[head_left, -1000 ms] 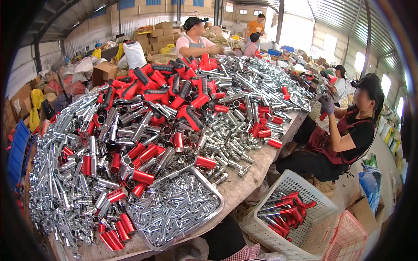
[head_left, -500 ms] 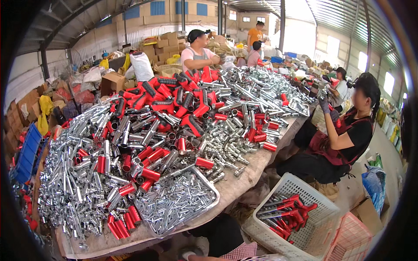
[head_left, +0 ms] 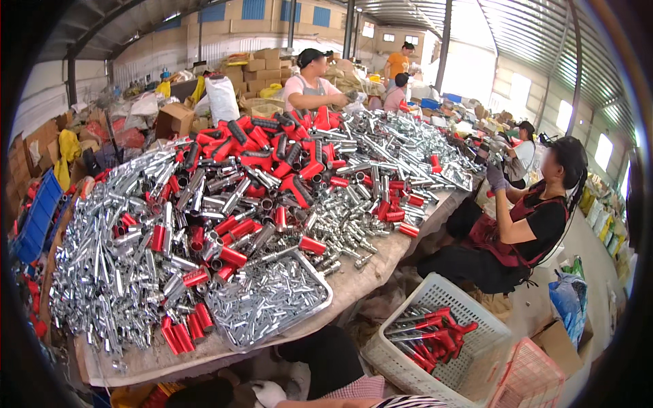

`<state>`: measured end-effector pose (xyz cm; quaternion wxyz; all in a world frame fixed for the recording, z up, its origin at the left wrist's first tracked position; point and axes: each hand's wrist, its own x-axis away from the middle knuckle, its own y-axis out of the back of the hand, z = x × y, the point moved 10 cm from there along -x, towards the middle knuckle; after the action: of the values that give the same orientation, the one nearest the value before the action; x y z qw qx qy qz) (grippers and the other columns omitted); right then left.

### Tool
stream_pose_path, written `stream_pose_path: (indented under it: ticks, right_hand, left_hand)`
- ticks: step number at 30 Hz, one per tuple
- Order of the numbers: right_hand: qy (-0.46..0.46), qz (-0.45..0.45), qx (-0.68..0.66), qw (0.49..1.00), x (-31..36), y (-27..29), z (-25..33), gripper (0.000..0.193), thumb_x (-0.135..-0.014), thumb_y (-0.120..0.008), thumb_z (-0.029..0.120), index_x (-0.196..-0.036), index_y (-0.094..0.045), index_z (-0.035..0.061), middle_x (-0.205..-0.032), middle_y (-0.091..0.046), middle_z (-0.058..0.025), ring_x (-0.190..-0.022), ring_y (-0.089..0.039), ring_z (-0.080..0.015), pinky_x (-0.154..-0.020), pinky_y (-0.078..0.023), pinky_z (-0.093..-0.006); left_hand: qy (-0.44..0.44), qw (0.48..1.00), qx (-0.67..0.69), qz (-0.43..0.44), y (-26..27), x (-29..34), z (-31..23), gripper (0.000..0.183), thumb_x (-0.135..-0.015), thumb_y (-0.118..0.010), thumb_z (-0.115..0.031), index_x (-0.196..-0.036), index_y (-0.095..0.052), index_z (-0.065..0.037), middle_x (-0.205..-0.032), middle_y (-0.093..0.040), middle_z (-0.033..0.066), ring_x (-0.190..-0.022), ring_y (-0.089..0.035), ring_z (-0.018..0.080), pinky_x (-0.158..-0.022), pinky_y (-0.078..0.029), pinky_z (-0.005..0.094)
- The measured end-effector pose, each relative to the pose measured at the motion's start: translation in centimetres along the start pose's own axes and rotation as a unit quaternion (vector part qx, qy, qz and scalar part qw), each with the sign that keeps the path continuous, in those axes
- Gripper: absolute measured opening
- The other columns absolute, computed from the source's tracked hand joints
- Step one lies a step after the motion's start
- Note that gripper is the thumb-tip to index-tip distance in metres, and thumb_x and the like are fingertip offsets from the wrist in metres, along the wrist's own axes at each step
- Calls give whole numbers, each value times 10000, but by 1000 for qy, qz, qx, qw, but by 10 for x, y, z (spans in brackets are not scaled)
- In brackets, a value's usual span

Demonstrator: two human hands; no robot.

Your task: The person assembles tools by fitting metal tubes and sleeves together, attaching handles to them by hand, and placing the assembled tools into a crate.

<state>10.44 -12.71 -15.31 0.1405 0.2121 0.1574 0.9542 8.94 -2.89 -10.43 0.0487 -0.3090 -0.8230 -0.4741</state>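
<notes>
My right hand (head_left: 269,394), in a pale glove, is low at the bottom edge, below the front of the table. Its forearm comes in from the right; the fingers are too small and cut off to read, and I cannot tell if they hold anything. My left hand is out of sight. Nearest above on the table (head_left: 143,372) is a shallow clear tray (head_left: 262,302) of small metal pins. Beside it stand and lie several red sleeves (head_left: 180,336). Behind rises a heap of chromed metal tubes (head_left: 102,272) and red-and-black handles (head_left: 296,190).
A white plastic basket (head_left: 476,333) holding red-handled metal tools (head_left: 428,336) stands right of my legs, with a pink basket (head_left: 527,381) against it. A gloved co-worker (head_left: 527,217) sits at the table's right side; another person (head_left: 316,85) is behind the heap. A blue crate (head_left: 37,217) leans at left.
The view has shifted a little, so the table sits slightly higher and further left. My right hand has moved left and more of it shows. The seated co-worker at right has raised both gloved hands slightly.
</notes>
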Motion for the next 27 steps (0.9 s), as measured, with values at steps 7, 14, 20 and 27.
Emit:
stream_pose_path:
  ticks: [7,14,20,27]
  right_hand:
    - [1,13,-75,997,3,22,37,375,-893,-600,281,-1180,-689,57,-1151,-689,-187,-1098,-651,-314,-962,-488,-346]
    - [-59,-39,-70,995,-15,17,-3,371,-911,-572,337,-1119,-703,59,-1063,-685,-229,-1025,-645,-393,-889,-507,-436]
    - [-28,-64,90,993,-14,19,-18,411,-894,-588,377,-1079,-714,32,-1042,-683,-246,-983,-652,-407,-878,-517,-446]
    - [-25,-5,-113,993,9,62,28,518,-905,-660,413,-1102,-658,-66,-1047,-680,-183,-892,-630,-275,-817,-500,-404]
  left_hand:
    - [12,1000,-10,8,-32,-10,12,524,-872,-570,-353,-1330,-524,-102,-1088,-662,271,-1008,-634,442,-867,-503,503]
    - [19,999,-28,21,-49,-16,18,514,-874,-566,-339,-1329,-528,-104,-1087,-662,276,-1011,-636,441,-869,-505,499]
    - [51,998,17,-10,-11,1,-9,428,-787,-636,-324,-1093,-636,-24,-1010,-679,271,-960,-654,426,-860,-510,510]
    - [-61,977,200,-29,62,23,-34,572,-777,-704,-410,-1189,-624,-21,-1095,-654,278,-1016,-637,423,-871,-509,475]
